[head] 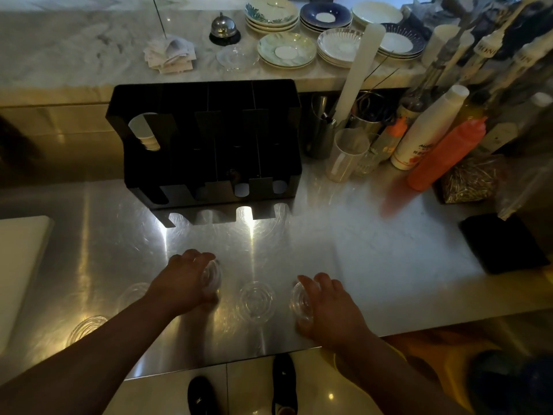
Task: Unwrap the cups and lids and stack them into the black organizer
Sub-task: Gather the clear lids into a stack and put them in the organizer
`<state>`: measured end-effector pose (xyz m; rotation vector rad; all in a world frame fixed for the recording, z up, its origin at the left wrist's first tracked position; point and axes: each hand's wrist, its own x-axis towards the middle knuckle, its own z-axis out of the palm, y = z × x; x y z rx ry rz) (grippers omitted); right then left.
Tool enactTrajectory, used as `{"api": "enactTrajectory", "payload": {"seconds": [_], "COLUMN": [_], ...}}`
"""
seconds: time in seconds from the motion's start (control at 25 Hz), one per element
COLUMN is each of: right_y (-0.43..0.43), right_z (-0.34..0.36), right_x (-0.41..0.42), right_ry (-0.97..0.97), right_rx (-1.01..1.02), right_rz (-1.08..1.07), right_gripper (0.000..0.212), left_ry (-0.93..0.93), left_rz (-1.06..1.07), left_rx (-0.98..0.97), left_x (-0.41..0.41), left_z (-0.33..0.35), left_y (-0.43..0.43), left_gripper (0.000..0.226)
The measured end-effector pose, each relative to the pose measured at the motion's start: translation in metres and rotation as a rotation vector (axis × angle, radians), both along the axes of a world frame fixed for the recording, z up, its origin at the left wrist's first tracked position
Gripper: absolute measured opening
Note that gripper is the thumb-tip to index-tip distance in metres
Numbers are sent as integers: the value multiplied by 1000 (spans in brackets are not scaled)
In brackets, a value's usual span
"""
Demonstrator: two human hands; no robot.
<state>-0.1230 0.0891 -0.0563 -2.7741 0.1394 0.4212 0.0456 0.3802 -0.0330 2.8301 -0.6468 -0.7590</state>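
Left hand and right hand each grasp a clear lid stack on slick steel counter; loose grip risks lids sliding apart

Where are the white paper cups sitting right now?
The white paper cups sit in the leftmost slot of the black organizer, near its top, at the back of the steel counter.

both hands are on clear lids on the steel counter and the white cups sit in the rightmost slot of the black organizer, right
Not quite. The head view shows the white cups in the leftmost slot of the black organizer, not the rightmost. The rest holds: the left hand and right hand are each on clear lids on the steel counter.
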Motion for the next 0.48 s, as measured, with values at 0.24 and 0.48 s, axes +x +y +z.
{"api": "enactTrajectory", "payload": {"seconds": [0.24, 0.48], "right_y": [4, 8], "right_z": [-4, -4], "right_x": [1, 7], "right_ry": [12, 14], "right_rx": [11, -3], "right_rz": [-25, -9], "right_gripper": [96, 98], "left_ry": [13, -9], "left_rz": [-20, -39], "left_rx": [-7, 2], "left_x": [-1, 1], "left_z": [-3, -9], "left_y": [3, 2], "left_gripper": [99, 90]}}
